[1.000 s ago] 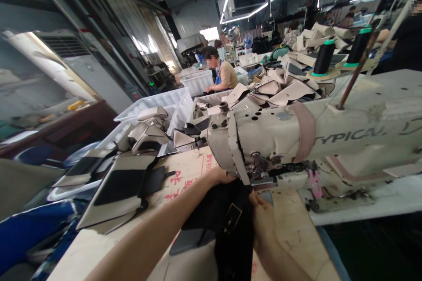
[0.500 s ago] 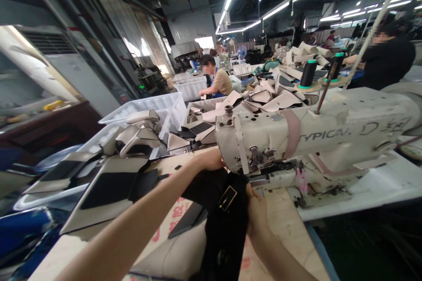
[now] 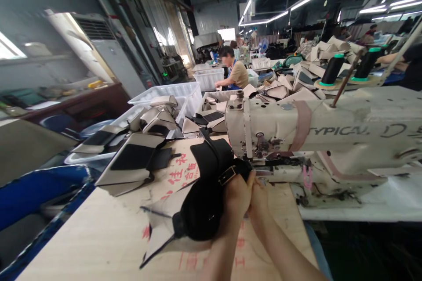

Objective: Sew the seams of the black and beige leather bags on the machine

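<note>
A black and beige bag piece (image 3: 201,204) lies bunched on the wooden tabletop, left of the sewing machine's (image 3: 280,131) head. Across it runs a black strap with a gold-rimmed rectangular buckle (image 3: 227,176). My left hand (image 3: 238,194) is closed on the piece just below the buckle, its fingertips partly hidden. Right beside it, my right hand (image 3: 258,197) pinches the black edge close to the machine's needle area. The two hands touch or nearly touch. What lies under the machine's foot is hard to make out.
Another beige and black bag piece (image 3: 132,162) rests at the table's left. Behind it stand white plastic bins (image 3: 193,96) holding more pieces. A blue container (image 3: 42,197) is at the left edge. Black thread cones (image 3: 332,69) stand behind the machine. A co-worker (image 3: 238,72) sits farther back.
My left hand has come back from beside the machine head to the buckle, next to my right hand. The bag piece has turned and bunched leftward. The view has shifted left.
</note>
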Action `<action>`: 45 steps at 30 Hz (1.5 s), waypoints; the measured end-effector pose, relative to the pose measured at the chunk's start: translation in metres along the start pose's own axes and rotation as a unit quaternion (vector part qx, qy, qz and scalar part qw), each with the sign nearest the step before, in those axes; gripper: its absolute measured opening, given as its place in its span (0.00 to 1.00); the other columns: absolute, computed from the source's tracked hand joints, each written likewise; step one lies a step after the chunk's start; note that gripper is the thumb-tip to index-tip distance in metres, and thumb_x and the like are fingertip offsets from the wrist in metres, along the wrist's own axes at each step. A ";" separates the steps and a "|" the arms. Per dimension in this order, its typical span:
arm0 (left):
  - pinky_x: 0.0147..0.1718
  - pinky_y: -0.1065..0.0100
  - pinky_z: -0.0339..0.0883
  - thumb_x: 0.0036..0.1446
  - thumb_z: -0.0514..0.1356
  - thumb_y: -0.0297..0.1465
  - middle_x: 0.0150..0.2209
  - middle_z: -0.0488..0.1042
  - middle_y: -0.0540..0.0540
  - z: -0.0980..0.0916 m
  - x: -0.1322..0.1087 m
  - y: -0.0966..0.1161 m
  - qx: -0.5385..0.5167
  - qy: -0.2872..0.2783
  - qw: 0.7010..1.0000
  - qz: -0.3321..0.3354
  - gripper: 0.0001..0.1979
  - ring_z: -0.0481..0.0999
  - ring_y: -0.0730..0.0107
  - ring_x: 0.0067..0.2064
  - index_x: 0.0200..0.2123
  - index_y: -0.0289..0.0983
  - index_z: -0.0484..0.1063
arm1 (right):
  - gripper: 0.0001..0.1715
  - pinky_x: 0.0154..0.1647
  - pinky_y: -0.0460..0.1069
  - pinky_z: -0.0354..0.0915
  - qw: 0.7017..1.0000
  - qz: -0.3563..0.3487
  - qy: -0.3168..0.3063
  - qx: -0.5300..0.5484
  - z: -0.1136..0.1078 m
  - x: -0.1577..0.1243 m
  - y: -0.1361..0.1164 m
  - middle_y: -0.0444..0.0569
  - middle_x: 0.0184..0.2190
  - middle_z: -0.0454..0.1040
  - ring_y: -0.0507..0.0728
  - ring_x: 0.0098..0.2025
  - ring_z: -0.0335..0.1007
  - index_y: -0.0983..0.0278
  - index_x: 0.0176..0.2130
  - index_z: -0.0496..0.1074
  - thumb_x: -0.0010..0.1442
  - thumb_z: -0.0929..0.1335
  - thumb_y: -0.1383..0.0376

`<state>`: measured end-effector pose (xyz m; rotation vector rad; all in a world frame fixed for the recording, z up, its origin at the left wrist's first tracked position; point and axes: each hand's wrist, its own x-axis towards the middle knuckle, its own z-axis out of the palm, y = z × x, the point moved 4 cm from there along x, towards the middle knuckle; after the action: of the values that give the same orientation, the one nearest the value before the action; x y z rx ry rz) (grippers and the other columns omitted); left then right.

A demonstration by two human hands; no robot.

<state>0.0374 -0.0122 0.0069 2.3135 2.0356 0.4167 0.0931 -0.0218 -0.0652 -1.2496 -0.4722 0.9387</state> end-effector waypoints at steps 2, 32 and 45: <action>0.42 0.65 0.65 0.56 0.49 0.48 0.40 0.74 0.34 0.003 0.011 -0.003 -0.010 0.033 0.999 -0.032 0.28 0.73 0.55 0.45 0.43 0.28 0.68 | 0.21 0.25 0.46 0.63 0.998 0.043 -0.012 0.051 0.002 -0.001 0.003 0.50 0.24 0.74 0.52 0.24 0.66 0.67 0.25 0.71 0.50 0.63 0.52; 0.35 0.69 0.64 0.61 0.43 0.39 0.33 0.78 0.37 0.030 0.031 -0.031 -0.112 -0.077 0.985 -0.107 0.24 0.77 0.61 0.38 0.34 0.34 0.76 | 0.25 0.44 0.52 0.64 0.967 0.151 0.015 0.206 0.014 -0.007 0.005 0.54 0.35 0.76 0.59 0.42 0.70 0.70 0.35 0.75 0.43 0.71 0.54; 0.35 0.69 0.65 0.61 0.44 0.39 0.32 0.78 0.37 0.024 0.027 -0.029 -0.121 -0.082 0.983 -0.115 0.23 0.77 0.61 0.37 0.32 0.34 0.75 | 0.23 0.36 0.48 0.65 0.979 0.129 0.013 0.158 0.012 -0.004 0.003 0.53 0.30 0.76 0.56 0.34 0.70 0.71 0.31 0.75 0.44 0.70 0.53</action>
<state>0.0172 0.0221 -0.0168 1.8831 2.0155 0.4206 0.0805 -0.0176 -0.0637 -1.0442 -0.1306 1.1654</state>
